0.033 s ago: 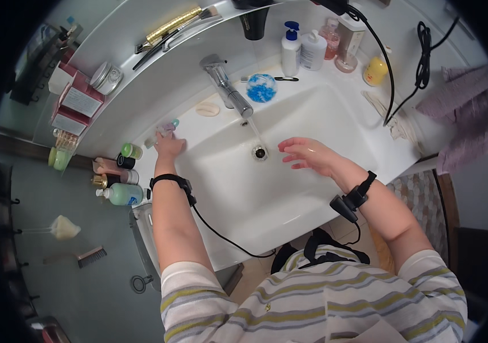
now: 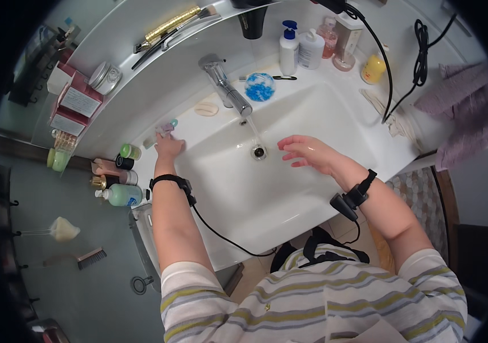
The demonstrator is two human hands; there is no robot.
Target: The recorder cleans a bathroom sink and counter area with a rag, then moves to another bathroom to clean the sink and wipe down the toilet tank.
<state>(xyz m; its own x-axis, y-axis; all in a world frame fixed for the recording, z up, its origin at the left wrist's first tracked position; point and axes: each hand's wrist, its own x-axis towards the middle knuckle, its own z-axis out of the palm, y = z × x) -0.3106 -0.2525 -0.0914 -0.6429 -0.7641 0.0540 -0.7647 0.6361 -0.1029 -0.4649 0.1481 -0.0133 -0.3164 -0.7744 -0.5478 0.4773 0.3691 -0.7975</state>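
My left hand (image 2: 169, 146) is at the left ledge of the white sink (image 2: 215, 188). Its fingertips meet a small pale pink tube-like item with a teal end (image 2: 165, 128), while the thumb sticks out to the side. I cannot make out a grip on it. Over the basin, right of the drain (image 2: 259, 152), my right hand (image 2: 308, 153) hangs with fingers apart and nothing in it; its skin looks wet. A thin stream of water (image 2: 256, 130) falls from the chrome faucet (image 2: 225, 86) toward the drain.
A pale soap-like oval (image 2: 206, 108) and a blue-and-white round item (image 2: 260, 87) flank the faucet. Pump bottles (image 2: 289, 50) stand behind; a yellow bottle (image 2: 373, 68) is right. Green bottle (image 2: 122, 195) and jars sit left. A black cord (image 2: 391, 74) hangs near a purple towel (image 2: 461, 108).
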